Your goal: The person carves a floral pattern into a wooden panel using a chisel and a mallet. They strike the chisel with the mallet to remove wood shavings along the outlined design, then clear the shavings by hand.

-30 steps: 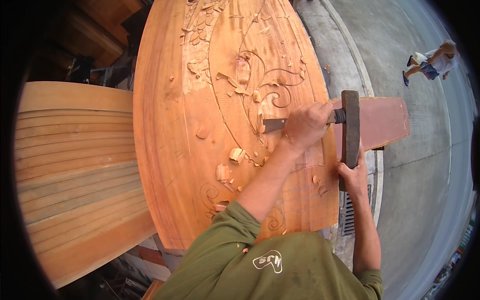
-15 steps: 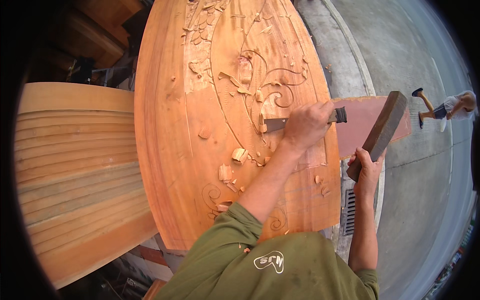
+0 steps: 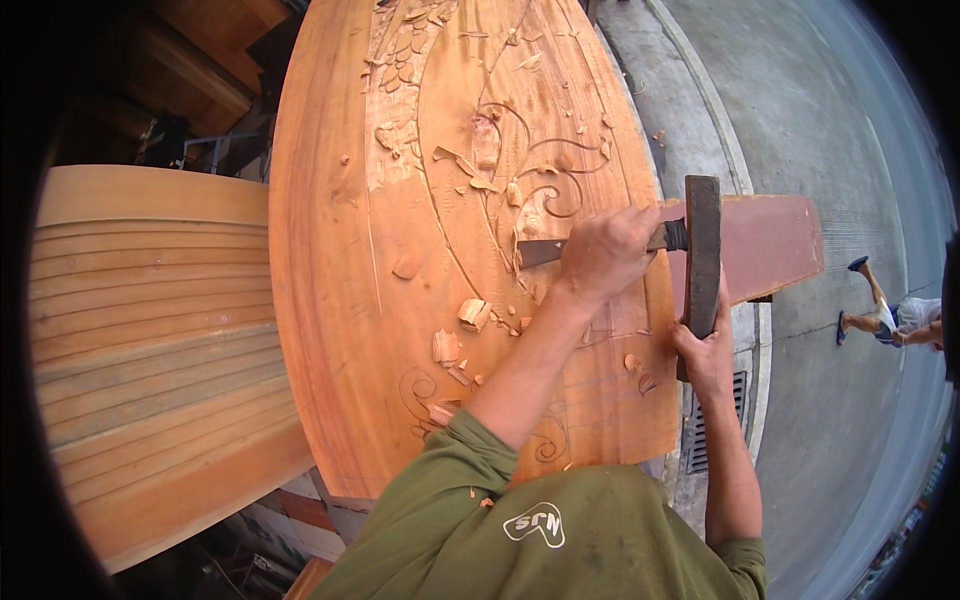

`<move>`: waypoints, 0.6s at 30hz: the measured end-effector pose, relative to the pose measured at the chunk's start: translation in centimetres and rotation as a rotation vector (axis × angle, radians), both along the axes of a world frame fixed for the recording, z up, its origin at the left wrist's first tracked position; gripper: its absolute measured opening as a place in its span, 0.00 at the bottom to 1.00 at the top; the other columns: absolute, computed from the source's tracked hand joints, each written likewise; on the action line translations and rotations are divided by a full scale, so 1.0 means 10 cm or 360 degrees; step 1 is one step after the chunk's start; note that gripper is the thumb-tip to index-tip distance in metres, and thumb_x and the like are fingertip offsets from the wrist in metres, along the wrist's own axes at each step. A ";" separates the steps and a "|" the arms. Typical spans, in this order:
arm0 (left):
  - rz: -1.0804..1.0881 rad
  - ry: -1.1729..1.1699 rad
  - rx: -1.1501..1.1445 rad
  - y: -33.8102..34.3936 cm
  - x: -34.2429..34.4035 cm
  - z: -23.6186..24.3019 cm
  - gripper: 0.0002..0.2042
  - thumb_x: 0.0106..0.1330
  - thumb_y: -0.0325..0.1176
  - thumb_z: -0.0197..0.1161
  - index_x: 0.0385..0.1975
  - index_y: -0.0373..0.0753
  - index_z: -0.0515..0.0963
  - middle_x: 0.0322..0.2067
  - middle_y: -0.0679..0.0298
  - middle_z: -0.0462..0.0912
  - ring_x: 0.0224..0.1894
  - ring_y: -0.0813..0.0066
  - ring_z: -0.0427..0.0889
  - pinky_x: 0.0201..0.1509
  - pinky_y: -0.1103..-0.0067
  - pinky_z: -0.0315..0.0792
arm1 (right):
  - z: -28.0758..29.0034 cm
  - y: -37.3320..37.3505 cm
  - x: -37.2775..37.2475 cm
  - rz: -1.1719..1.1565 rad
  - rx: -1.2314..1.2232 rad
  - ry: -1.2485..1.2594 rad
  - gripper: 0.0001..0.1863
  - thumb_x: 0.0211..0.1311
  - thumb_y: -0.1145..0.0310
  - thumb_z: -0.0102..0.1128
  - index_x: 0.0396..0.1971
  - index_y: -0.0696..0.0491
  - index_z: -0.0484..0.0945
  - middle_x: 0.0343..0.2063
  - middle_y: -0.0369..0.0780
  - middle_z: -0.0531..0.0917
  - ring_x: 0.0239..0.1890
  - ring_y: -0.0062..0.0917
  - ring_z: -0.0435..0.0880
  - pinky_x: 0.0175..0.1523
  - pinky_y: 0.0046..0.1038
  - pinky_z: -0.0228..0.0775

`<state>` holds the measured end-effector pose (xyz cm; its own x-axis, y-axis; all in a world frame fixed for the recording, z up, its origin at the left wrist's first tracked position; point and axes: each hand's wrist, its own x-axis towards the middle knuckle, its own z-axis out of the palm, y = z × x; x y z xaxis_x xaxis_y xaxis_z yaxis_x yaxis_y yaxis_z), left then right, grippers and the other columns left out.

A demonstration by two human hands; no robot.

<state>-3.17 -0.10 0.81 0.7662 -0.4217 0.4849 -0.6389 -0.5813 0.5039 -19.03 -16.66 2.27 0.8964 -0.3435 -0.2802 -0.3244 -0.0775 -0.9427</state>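
Note:
My left hand (image 3: 605, 255) is closed round the handle of a chisel (image 3: 542, 252), whose flat blade points left and rests on a carved line in the wooden panel (image 3: 335, 250). My right hand (image 3: 705, 355) grips a dark wooden block used as a mallet (image 3: 703, 250) by its lower part. The block stands upright in the view, its upper half at the black-wrapped end of the chisel handle. Whether the two touch, I cannot tell. Curling scroll lines are cut or drawn on the panel. Wood chips (image 3: 474, 314) and shavings lie around the blade.
Grooved wooden boards (image 3: 160, 310) sit left of the panel. A reddish flat board (image 3: 770, 245) sticks out beyond its right edge. Further right are a drain grate (image 3: 738, 400), concrete pavement (image 3: 800, 120) and a person walking (image 3: 890, 320).
My right hand has swung the mallet leftward to the chisel's end, turning it from slanted to upright. A chip at the blade tip has come away. The passer-by has moved down the view.

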 end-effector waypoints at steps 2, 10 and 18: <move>0.0016 0.0020 -0.0040 0.00 -0.02 0.02 0.11 0.60 0.35 0.77 0.36 0.45 0.79 0.26 0.62 0.83 0.29 0.58 0.89 0.31 0.63 0.82 | 0.02 0.00 0.00 -0.0074 0.0115 0.0129 0.54 0.60 0.76 0.69 0.88 0.51 0.54 0.71 0.41 0.75 0.68 0.28 0.76 0.74 0.32 0.68; 0.0224 -0.0361 0.0091 0.09 -0.38 0.40 0.14 0.59 0.40 0.81 0.41 0.48 0.86 0.24 0.67 0.78 0.25 0.64 0.84 0.28 0.68 0.77 | 0.04 0.06 -0.28 -0.0103 -0.0019 -0.0037 0.54 0.62 0.78 0.71 0.87 0.50 0.56 0.64 0.38 0.79 0.53 0.22 0.81 0.62 0.28 0.77; -0.0420 -0.0039 0.0007 -0.29 -0.11 -0.03 0.16 0.62 0.41 0.79 0.30 0.44 0.76 0.24 0.65 0.80 0.27 0.61 0.88 0.28 0.67 0.80 | 0.06 -0.17 -0.53 -0.0493 0.0087 -0.0022 0.45 0.66 0.75 0.73 0.81 0.52 0.62 0.35 0.34 0.82 0.29 0.18 0.82 0.37 0.25 0.78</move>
